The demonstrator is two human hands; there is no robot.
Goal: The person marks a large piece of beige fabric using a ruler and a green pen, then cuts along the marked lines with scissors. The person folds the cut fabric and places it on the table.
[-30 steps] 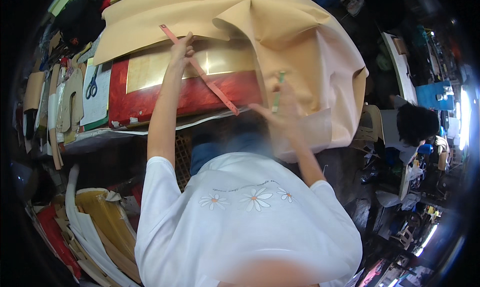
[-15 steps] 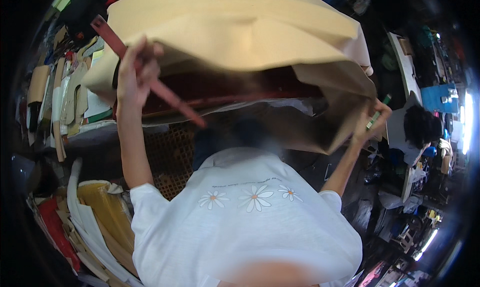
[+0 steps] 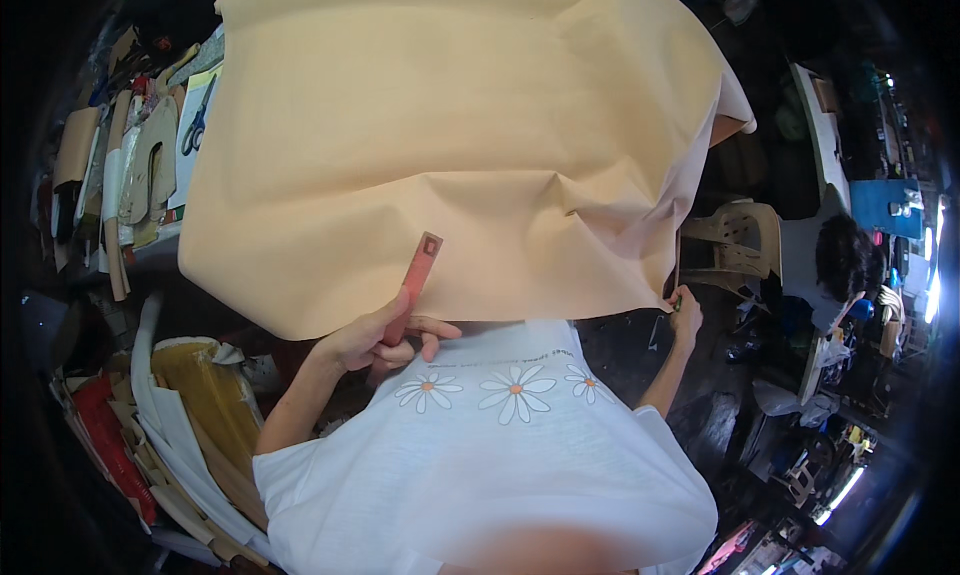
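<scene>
A large pale-tan sheet of leather-like material point(image 3: 400, 125) is spread over the table in front of me, wrinkled toward its near right part. Its near edge hangs by my shirt. My left hand point(image 3: 375, 342) is closed around a flat red ruler-like strip point(image 3: 421, 265), which stands up in front of the sheet with a small hole at its top end. At the sheet's near right corner, my right hand point(image 3: 686, 320) pinches the edge. A bit of the green pen point(image 3: 678, 302) shows among those fingers. The tabletop is hidden beneath the sheet.
Scissors point(image 3: 196, 130) lie on papers at the left, beside hanging templates point(image 3: 150, 170). Rolled and folded material point(image 3: 205, 390) stands at lower left. To the right are a beige plastic chair point(image 3: 745, 240) and a person point(image 3: 845, 260) at another bench.
The lifted near part of the sheet has come down toward me, covering the dark red surface beneath. My left hand has lowered with the red strip; my right hand has moved down and left.
</scene>
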